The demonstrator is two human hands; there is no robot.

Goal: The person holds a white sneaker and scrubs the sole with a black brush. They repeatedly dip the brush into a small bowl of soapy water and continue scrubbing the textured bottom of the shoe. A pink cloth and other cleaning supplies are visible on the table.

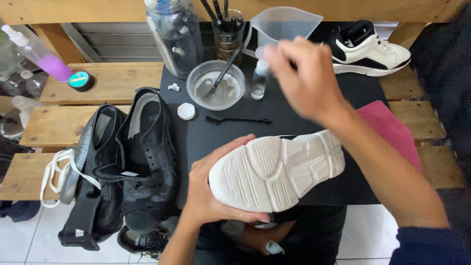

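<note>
1. wooden slat bench with a black mat on top; white tile floor below.
2. your left hand is clamped around the white-soled sneaker, sole up, held over the near edge of the mat, above your lap.
3. your right hand is up over the back of the mat, near the small clear bottle. it's motion-blurred, so i can't tell if the fingers are closed on anything.
4. shoe's long axis runs roughly left-right, tilted slightly up to the right. which end is the toe is hard to call; probably the left, at your palm.
5. progress, judging by looks: sole reads mostly clean and white, grooves faintly grey. glass bowl holds cloudy liquid with a brush in it; a thin black brush lies on the mat.
6. matching sneaker sits upright at back right. black shoes piled left look untouched.
</note>
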